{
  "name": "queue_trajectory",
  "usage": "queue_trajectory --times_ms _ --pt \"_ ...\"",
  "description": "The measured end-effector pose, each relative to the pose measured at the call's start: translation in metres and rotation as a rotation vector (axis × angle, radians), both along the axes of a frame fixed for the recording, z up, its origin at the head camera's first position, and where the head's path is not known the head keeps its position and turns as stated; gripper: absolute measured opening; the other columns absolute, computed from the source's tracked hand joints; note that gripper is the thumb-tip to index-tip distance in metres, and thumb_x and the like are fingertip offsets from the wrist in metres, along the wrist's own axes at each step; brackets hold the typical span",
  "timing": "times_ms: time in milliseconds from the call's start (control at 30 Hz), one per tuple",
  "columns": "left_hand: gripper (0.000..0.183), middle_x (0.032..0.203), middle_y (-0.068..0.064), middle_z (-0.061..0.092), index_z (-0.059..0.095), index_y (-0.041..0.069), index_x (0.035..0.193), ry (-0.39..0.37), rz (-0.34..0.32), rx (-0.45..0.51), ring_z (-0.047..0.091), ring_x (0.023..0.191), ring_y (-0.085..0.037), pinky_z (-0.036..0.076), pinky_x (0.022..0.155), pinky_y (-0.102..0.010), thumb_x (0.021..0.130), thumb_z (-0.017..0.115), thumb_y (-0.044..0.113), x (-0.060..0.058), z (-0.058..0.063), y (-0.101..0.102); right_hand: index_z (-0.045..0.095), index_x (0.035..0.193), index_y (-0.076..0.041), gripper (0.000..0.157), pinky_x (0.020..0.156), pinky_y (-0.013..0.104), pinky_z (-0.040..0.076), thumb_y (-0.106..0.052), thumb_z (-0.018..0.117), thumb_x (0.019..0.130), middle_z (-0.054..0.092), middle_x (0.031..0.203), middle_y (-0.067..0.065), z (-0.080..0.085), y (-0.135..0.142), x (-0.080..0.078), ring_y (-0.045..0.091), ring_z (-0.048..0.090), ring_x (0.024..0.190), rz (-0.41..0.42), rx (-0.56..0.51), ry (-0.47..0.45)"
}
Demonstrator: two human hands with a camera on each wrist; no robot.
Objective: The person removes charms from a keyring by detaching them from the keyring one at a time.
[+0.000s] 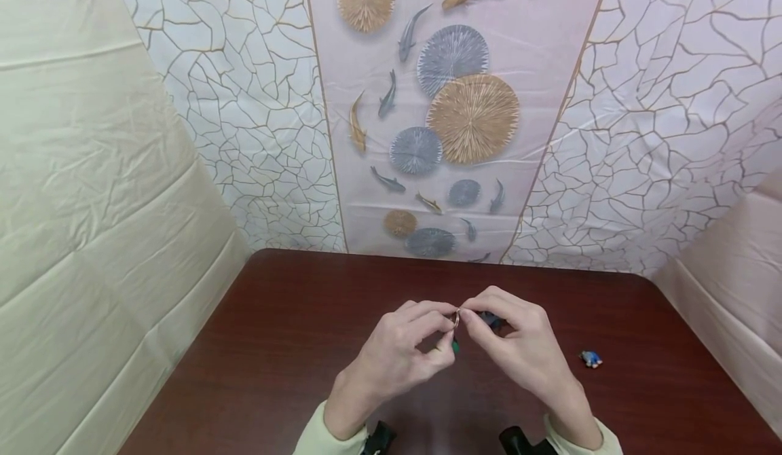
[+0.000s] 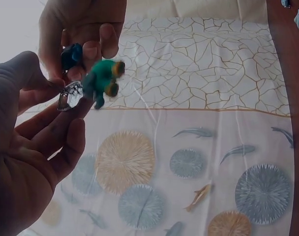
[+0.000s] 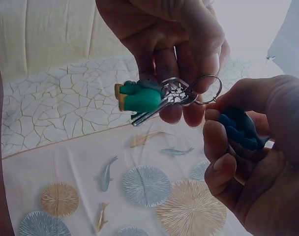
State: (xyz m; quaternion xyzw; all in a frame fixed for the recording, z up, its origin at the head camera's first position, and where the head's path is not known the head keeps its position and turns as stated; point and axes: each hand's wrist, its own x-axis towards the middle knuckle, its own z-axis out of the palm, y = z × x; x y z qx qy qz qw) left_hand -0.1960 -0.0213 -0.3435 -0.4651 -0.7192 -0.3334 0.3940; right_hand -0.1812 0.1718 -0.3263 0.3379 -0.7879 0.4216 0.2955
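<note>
Dark red-brown table (image 1: 275, 373), two hands at a metal key ring (image 3: 221, 88) above it.
Nearest, the left hand (image 1: 397, 346) pinches the ring, a key (image 3: 175, 93) and a green figure (image 3: 142, 100) by its fingers; the right hand (image 1: 525, 346) curls round a dark blue figure (image 3: 239, 130), fingertips at the ring. The ring is likely light, stiff and slick, best taken by its rim. A small blue figurine (image 1: 590, 358) lies to the right; patterned cloth (image 1: 379, 197) hangs beyond.
</note>
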Motion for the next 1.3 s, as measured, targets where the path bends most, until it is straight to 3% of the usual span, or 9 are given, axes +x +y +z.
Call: queue_trajectory --times_ms 267,467,733,867,1067,1300 --pt "0.019 0.096 -0.002 0.068 0.055 0.01 0.077 -0.036 -0.009 0.007 0.066 0.082 -0.008 0.05 0.074 -0.009 0.07 0.063 -0.006 0.002 -0.001 0.002 0.069 0.09 -0.019 0.027 0.057 0.012 0.046 0.006 0.071 0.083 0.063 0.083 -0.009 0.001 -0.005 0.002 -0.002 0.054 0.068 0.015 -0.027 0.003" --pt "0.02 0.094 -0.001 0.064 0.05 0.011 0.075 -0.085 0.009 0.034 0.062 0.08 -0.006 0.045 0.069 -0.006 0.071 0.06 -0.005 0.004 -0.001 0.005 0.069 0.091 -0.018 0.027 0.059 0.012 0.046 0.007 0.071 0.082 0.064 0.085 -0.007 0.0 -0.008 0.004 -0.001 0.055 0.07 0.014 -0.03 0.02" --pt "0.018 0.093 -0.001 0.063 0.052 0.011 0.077 -0.096 0.052 0.08 0.059 0.078 -0.006 0.045 0.067 -0.006 0.074 0.063 -0.004 0.002 -0.002 0.006 0.068 0.09 -0.016 0.028 0.059 0.012 0.046 0.009 0.072 0.079 0.063 0.085 -0.007 -0.001 -0.011 0.003 -0.001 0.055 0.071 0.036 -0.023 0.054" --pt "0.016 0.094 -0.001 0.063 0.057 0.011 0.082 -0.142 0.004 0.12 0.062 0.081 -0.007 0.049 0.072 -0.009 0.079 0.065 -0.002 0.001 -0.003 0.006 0.069 0.091 -0.015 0.034 0.058 0.012 0.047 0.014 0.073 0.075 0.064 0.084 -0.005 0.0 -0.01 0.002 0.0 0.056 0.071 0.041 -0.048 0.079" --pt "0.01 0.093 0.002 0.062 0.06 0.012 0.09 -0.254 -0.119 0.13 0.058 0.08 -0.003 0.051 0.071 -0.012 0.09 0.062 0.002 0.001 -0.003 0.006 0.069 0.09 -0.011 0.035 0.056 0.012 0.046 0.019 0.071 0.071 0.063 0.081 -0.002 0.003 -0.007 0.003 0.001 0.054 0.067 0.042 -0.081 0.097" --pt "0.013 0.086 0.001 0.067 0.057 0.01 0.103 -0.335 -0.126 0.119 0.06 0.073 -0.003 0.05 0.064 -0.012 0.092 0.06 0.002 0.001 -0.003 0.004 0.07 0.093 -0.012 0.036 0.056 0.013 0.048 0.018 0.071 0.074 0.064 0.085 -0.002 0.002 -0.003 0.005 0.001 0.058 0.068 0.053 -0.079 0.062"
